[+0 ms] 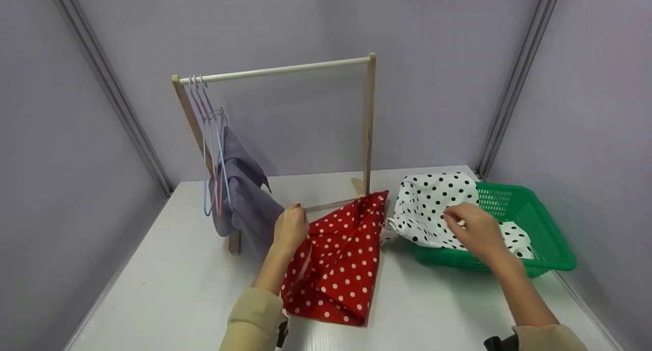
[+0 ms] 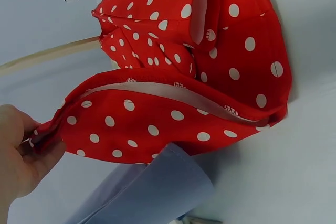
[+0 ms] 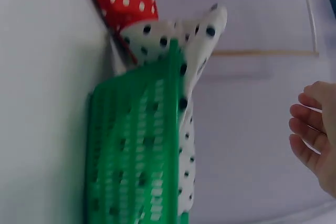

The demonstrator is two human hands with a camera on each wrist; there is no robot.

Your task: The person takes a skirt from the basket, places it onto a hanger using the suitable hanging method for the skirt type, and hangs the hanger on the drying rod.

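Observation:
My left hand [image 1: 292,226] pinches one edge of a red cloth with white dots [image 1: 349,259]. The left wrist view shows thumb and fingers gripping the corner of the red cloth [image 2: 152,129], whose open, light-lined edge stretches away from the hand [image 2: 21,153]. The rest of that cloth lies crumpled on the white table. Above the green basket [image 1: 552,234], my right hand [image 1: 473,228] hovers with loosely bent fingers and holds nothing. Beneath it, a white cloth with black dots [image 1: 433,198] drapes over the basket's near left side. In the right wrist view the right hand [image 3: 317,135] is apart from the cloth.
A wooden rack with a pale rail [image 1: 285,71] stands at the back. Several hangers [image 1: 206,152] hang at its left end, beside a grey-purple cloth [image 1: 244,188]. Grey panels [image 1: 433,86] enclose the white table [image 1: 153,279] at back and sides.

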